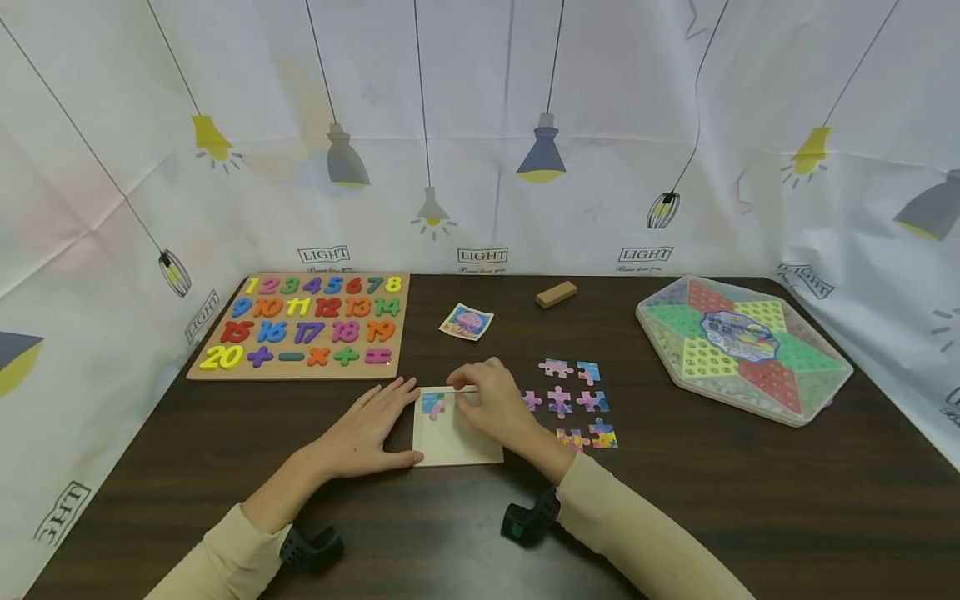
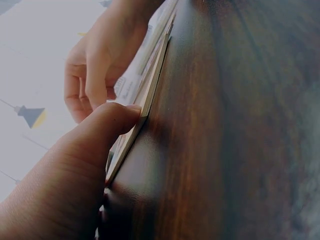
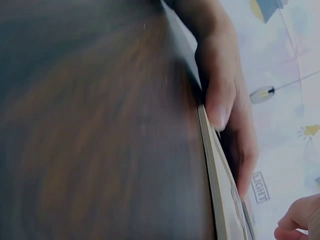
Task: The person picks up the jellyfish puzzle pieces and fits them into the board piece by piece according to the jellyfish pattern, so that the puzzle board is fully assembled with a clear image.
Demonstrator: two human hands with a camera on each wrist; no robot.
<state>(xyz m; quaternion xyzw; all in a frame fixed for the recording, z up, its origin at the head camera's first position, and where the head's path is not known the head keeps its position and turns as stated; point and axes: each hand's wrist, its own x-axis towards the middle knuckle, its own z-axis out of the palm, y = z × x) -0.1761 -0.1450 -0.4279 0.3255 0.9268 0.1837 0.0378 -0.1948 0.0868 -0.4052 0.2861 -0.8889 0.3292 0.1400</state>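
A: Starting from the middle, working on what?

B: On a shallow puzzle board (image 1: 461, 442), flat on the dark table (image 1: 750, 483), between both hands. Bears a picture piece (image 1: 432, 405) in its upper left corner; looks bare below that.

A: And the grip on the left?

B: Spread, for the left hand (image 1: 360, 437), along the board's left side, with thumb at the near corner and fingers reaching toward the far one. Seems to steady rather than clutch.

A: On the right?

B: Bent, for the right hand (image 1: 491, 408), over the board's upper right, with thumb and forefinger close together near the far edge. Possibly pinching a piece; cannot tell, with nothing plainly visible between the fingertips.

A: At which step, then?

B: Judging by the pose, at fitting a piece beside the corner one, along the far row.

A: Calling for what next?

B: Probably for lining up edges and pressing flat without nudging the corner piece, then for choosing among the loose pieces (image 1: 559, 402), just right of the right hand and partly covered by it.

A: Any guide?

B: Perhaps the small picture card (image 1: 467, 322) beyond the board.

A: Farther out?

B: A number board (image 1: 303, 372) to the left, a wooden block (image 1: 556, 294) past the card, a hexagonal game box (image 1: 742, 350) well off right, and a lamp-print cloth (image 1: 615, 83) behind.
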